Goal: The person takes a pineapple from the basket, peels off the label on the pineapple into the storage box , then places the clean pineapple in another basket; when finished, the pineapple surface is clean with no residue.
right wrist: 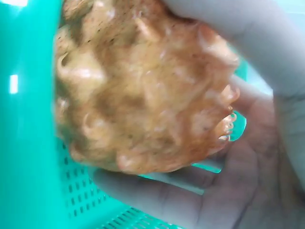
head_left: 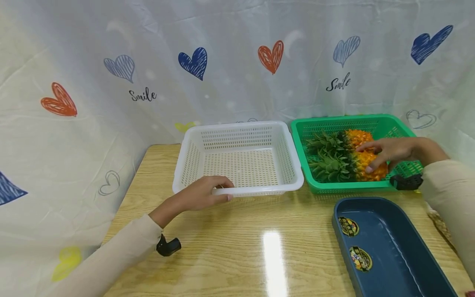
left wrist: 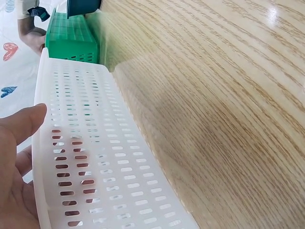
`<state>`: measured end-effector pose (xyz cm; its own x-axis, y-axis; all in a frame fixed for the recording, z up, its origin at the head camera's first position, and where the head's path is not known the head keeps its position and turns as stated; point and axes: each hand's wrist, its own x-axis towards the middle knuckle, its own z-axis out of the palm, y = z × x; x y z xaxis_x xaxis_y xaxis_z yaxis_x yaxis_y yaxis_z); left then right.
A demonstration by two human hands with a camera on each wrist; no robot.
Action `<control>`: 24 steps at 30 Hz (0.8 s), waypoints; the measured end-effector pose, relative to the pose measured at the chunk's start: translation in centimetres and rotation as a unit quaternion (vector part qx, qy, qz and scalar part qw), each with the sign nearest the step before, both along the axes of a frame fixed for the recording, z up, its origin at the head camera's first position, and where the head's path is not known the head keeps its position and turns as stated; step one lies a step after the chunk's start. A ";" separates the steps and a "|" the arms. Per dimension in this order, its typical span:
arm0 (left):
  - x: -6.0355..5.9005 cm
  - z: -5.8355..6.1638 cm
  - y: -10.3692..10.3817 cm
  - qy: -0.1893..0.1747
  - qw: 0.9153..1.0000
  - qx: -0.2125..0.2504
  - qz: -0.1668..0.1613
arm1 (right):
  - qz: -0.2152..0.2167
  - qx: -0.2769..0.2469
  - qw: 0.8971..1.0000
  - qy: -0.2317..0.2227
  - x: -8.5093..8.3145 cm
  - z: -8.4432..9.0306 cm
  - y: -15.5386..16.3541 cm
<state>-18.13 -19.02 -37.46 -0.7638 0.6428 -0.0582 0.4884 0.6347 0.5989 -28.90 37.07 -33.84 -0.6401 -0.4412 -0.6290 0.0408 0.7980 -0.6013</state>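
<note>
A white plastic basket [head_left: 259, 189] with slotted walls stands at the back of the table, nothing inside it. My left hand [head_left: 200, 194] grips its near rim, thumb outside and fingers over the inner side. To its right is a green basket [head_left: 349, 189] holding two pineapples with leafy crowns pointing left. My right hand [head_left: 398, 149] reaches in and holds the nearer pineapple [head_left: 363, 173] by its orange body. The right wrist view shows fingers and thumb around that knobbly pineapple [right wrist: 138, 95]. The farther pineapple [head_left: 358, 137] lies just behind it.
A dark blue tray [head_left: 386, 239] with two round stickers sits at the near right, in front of the green basket. Behind the baskets hangs a white curtain [head_left: 230, 90] printed with hearts. A woven item [head_left: 439, 220] shows partly beneath the right sleeve.
</note>
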 end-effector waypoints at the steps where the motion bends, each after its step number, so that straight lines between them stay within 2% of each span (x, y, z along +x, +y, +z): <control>1: 0.0 0.0 0.0 0.000 1.000 0.000 -0.001 | 0.003 0.003 1.000 -0.004 -0.1 -0.1 0.0; 6: 0.0 0.0 0.0 -0.004 1.000 -0.003 -0.002 | 0.014 0.016 1.000 -0.016 -0.4 -0.6 0.0; 14: -0.1 0.0 0.0 -0.001 1.000 -0.003 -0.002 | 0.017 0.029 0.999 -0.021 -0.6 -0.2 -0.3; 24: 0.0 0.2 0.0 -0.007 1.000 -0.005 -0.002 | 0.023 0.035 0.999 0.015 -0.1 -0.3 -0.4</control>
<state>-18.17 -19.04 -37.28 -0.7605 0.6451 -0.0745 0.4827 0.6383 0.5997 -28.97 36.68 -34.13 -0.6398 -0.4263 -0.6395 -0.0146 0.8387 -0.5445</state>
